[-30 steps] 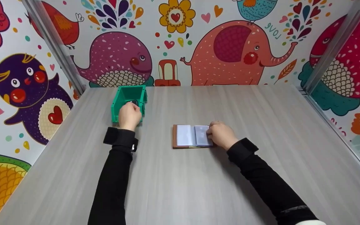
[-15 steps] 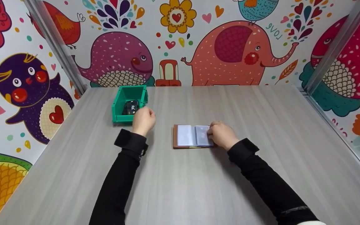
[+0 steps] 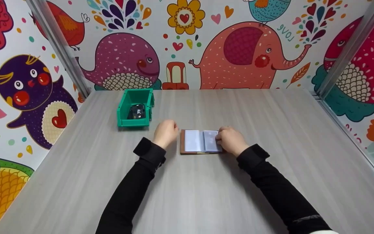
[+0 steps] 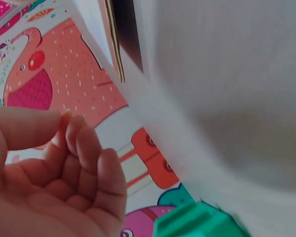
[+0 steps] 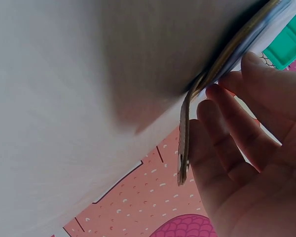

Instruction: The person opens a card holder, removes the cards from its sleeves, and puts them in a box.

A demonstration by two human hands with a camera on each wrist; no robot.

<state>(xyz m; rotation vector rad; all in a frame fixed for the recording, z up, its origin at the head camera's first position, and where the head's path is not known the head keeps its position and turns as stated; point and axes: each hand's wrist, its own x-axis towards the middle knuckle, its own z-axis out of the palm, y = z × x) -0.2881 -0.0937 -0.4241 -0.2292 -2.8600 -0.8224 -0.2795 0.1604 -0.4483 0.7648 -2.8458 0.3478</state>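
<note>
An open card holder [image 3: 182,141] with a brown cover and clear plastic sleeves lies mid-table in the head view. My right hand [image 3: 231,140] holds its right side, thumb and fingertips at the sleeves' edge; the right wrist view shows the cover flap [image 5: 183,148] against my fingers. Just left of the holder is my left hand [image 3: 166,133], fingers curled. Its thumb [image 4: 32,127] meets the index fingertip in the left wrist view, and nothing shows between them. Farther back at left stands a green bin [image 3: 133,123] with dark cards [image 3: 137,111] inside.
The pale wood-grain table [image 3: 187,195] runs back to a wall [image 3: 187,42] printed with cartoon animals. Metal posts [image 3: 60,48] stand at the back corners, and printed side panels flank the table.
My left hand has come out of the green bin and moved right and nearer, to beside the card holder. The dark cards in the bin now show. My right hand stays on the holder.
</note>
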